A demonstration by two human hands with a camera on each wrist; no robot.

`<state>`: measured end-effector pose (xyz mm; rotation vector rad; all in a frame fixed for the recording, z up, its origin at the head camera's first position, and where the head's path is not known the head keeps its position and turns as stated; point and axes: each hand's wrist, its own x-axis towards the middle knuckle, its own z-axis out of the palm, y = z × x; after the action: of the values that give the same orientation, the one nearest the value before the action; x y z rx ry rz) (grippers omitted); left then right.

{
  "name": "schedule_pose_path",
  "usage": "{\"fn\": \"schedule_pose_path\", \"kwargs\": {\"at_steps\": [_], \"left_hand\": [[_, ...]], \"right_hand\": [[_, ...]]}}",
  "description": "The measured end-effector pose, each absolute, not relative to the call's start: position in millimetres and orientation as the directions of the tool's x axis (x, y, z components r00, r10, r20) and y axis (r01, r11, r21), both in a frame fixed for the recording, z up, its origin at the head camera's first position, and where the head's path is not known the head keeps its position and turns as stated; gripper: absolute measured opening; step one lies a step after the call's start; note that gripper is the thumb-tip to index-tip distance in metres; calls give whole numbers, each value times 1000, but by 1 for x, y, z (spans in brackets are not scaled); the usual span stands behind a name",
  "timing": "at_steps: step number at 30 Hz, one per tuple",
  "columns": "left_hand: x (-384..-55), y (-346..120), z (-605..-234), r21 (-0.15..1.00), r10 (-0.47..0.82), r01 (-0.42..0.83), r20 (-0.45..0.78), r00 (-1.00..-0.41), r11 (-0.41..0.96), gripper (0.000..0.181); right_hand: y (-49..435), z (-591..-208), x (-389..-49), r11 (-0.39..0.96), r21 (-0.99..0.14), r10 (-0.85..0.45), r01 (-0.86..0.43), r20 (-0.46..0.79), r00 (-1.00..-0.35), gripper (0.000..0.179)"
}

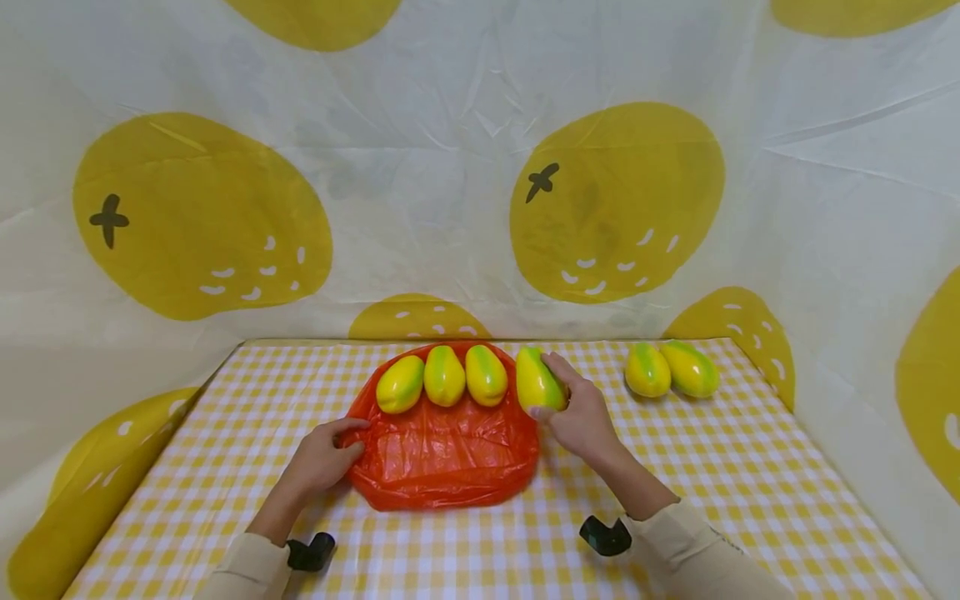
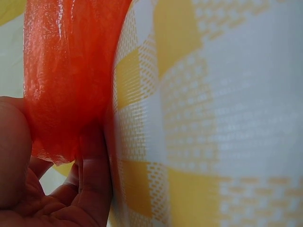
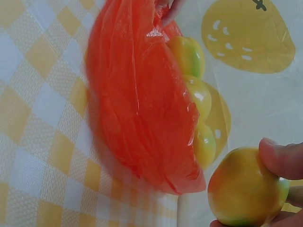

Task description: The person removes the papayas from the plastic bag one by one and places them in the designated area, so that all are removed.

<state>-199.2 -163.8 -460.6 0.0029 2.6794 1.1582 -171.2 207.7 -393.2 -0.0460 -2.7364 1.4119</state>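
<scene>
A red plastic bag (image 1: 442, 454) lies spread on the table, its rim raised in a ring. Three glossy yellow-green papayas (image 1: 445, 377) sit side by side along the inner far side of the bag. My left hand (image 1: 322, 454) pinches the bag's left edge; in the left wrist view the thumb and fingers (image 2: 94, 175) lie on either side of the red film. With my right hand (image 1: 581, 412) I grip another papaya (image 1: 536, 379) at the bag's far right rim. That papaya (image 3: 246, 187) is held apart from the bag in the right wrist view.
Two more papayas (image 1: 688, 369) lie together at the table's back right. A yellow-and-white checked cloth (image 1: 750, 483) covers the table. Behind it hangs a pale curtain (image 1: 420, 183) printed with large yellow fruit. Dark wrist mounts (image 1: 604, 536) sit at both cuffs.
</scene>
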Motion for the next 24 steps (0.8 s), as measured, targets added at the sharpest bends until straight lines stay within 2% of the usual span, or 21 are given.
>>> {"fn": "schedule_pose_path", "kwargs": {"at_steps": [9,16,24], "left_hand": [[-198,-164,-460,728,96,-81,-198,-976,681,38],[-198,-164,-460,730,92,-91,-207,-974,677,39],[-198,-164,-461,733,91,-91,-204,-975,674,39]], "right_hand": [[215,-400,-176,577,-817,59,-20,66,-996,79],[221,-400,-179,599,-800,92,34,27,-995,79],[229,-401,-184,607,-794,103,36,33,-994,80]]}}
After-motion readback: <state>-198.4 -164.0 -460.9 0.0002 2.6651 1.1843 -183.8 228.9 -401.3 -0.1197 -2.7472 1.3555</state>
